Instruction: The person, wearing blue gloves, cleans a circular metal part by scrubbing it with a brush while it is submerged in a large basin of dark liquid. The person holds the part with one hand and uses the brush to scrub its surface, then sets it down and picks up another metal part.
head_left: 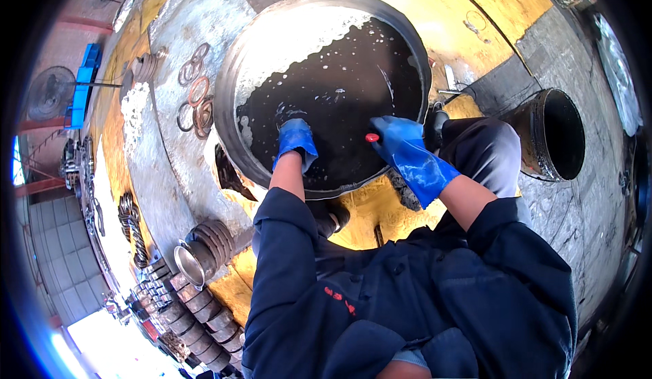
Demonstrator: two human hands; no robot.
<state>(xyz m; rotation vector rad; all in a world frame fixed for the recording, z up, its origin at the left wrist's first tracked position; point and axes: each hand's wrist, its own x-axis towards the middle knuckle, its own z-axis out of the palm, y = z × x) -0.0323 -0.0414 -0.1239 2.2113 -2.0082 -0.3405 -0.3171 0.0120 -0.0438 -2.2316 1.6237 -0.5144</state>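
Note:
A wide, round metal tub [226,107] stands before me, holding dark liquid [333,100] with pale foam [288,43] at its far left. My left hand [295,140], in a blue rubber glove, reaches down at the tub's near left; its fingers are hidden in the liquid. Over the near right part of the tub, my right hand [406,147], gloved likewise, is closed around something with a rounded red end [371,137]. That red end points left from the fist, and the remainder of the thing is hidden.
Right of my knee lies an open, dark-stained metal drum [533,134]. Several metal rings [198,90] lie left of the tub. A ribbed metal cylinder [210,243] and rows of stacked metal cylinders [204,311] stand nearer on my left. Yellow sheeting [370,226] covers parts of the floor.

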